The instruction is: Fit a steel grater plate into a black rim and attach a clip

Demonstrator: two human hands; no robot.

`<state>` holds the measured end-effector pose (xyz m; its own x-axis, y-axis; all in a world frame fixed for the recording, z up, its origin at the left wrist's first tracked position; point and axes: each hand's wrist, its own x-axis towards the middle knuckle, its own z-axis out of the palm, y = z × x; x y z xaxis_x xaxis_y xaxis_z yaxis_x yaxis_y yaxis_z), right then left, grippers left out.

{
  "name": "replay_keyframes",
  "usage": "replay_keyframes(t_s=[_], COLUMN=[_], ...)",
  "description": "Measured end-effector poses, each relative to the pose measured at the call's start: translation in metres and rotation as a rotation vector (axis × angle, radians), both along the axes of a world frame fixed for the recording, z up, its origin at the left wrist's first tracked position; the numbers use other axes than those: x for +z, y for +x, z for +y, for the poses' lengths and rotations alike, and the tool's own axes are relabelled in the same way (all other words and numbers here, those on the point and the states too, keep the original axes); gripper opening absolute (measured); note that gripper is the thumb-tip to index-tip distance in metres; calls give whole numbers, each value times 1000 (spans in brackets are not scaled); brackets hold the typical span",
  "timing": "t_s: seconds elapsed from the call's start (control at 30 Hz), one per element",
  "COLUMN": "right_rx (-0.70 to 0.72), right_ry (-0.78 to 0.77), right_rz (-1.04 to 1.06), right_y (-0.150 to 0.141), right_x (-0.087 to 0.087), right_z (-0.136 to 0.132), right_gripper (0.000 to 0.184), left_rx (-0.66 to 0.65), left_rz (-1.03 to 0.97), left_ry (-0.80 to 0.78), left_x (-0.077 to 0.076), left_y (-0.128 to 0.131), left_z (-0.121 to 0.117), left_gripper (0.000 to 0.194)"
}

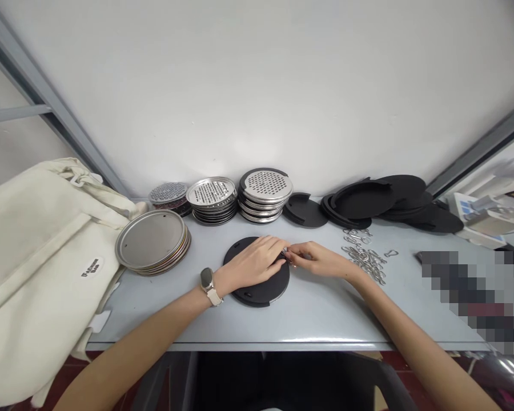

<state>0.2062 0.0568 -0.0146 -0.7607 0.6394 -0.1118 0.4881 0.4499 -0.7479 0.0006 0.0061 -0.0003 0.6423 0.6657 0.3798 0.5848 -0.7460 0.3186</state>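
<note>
Bag: we see a cream bag (64, 251) at the left end of the desk (325, 325).
Plates: we have stacked metal plates (152, 242) just beside the bag.
Black disc: it lies on the desk before us (268, 288), under our left hand.
Left grip: our left hand (257, 260) spreads across it; we cannot tell whether the fingers clamp anything.
Right grip: our right hand (314, 260) pinches a small metal piece (285, 250) at the disc's right edge.
Clips: we see loose metal clips (366, 260) farther right.
</note>
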Motion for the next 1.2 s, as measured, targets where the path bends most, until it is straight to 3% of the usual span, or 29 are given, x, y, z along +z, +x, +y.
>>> replay_keyframes(t_s=[0.23,0.67,0.93,1.2], right_rx=[31,50,16,31], right_ry=[2,-40,-26,-30], right_rz=[-6,-21,6,6], right_y=[3,5,0,4], right_x=[4,9,5,7], right_z=[1,1,0,1], right_gripper=[29,30,40,35], left_rx=[-1,-11,-14,-16], left_rz=[32,66,41,75], left_ry=[3,27,27,41], left_x=[0,-1,-3,-2], left_y=[0,0,-1,-1], left_z=[0,0,1,1], left_gripper=[18,17,14,15])
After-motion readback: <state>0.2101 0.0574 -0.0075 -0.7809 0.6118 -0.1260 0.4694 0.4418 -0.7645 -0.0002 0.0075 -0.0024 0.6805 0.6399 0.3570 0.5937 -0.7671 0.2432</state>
